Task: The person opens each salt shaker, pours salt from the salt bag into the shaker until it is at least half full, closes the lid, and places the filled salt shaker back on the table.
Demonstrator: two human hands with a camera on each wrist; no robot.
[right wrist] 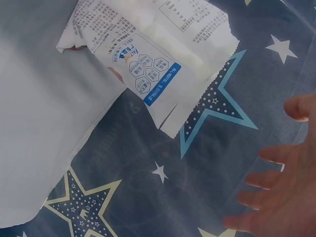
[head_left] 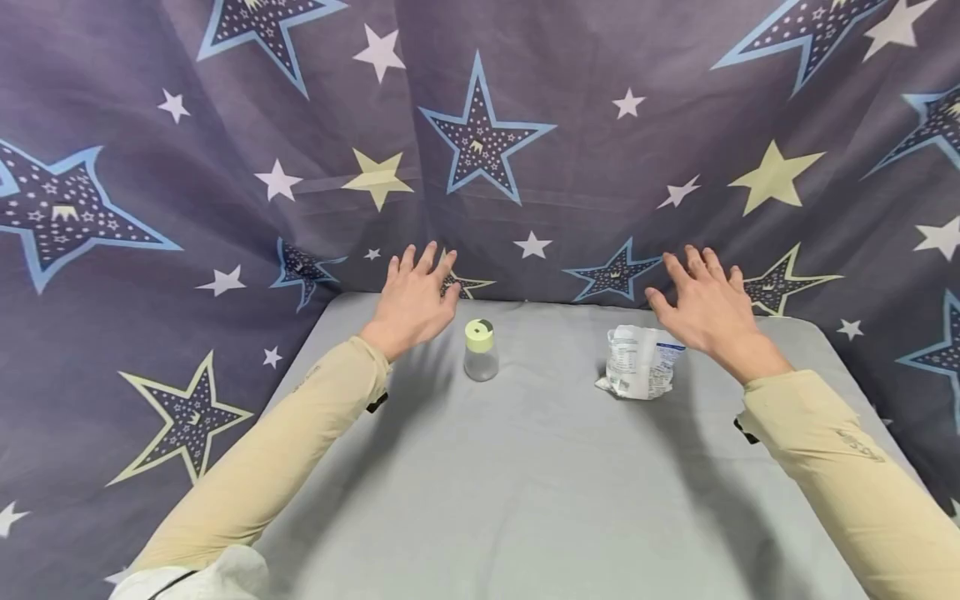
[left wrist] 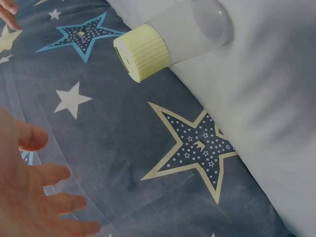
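Holding nothing, fingers [head_left: 427, 258] spread, left hand [head_left: 415, 307] and right hand [head_left: 708, 304] flank a probably light, stiff bottle [head_left: 481, 354], best gripped mid-body, and a soft-looking packet [head_left: 639, 362].

Beyond the far edge of the grey table [head_left: 555, 475], and past its left and right edges, a dark curtain [head_left: 577, 200] is hung, printed with blue-outlined, yellow and white stars [head_left: 480, 142].

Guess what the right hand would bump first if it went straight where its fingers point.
The right hand would probably touch the starry curtain first; how far off is unclear.
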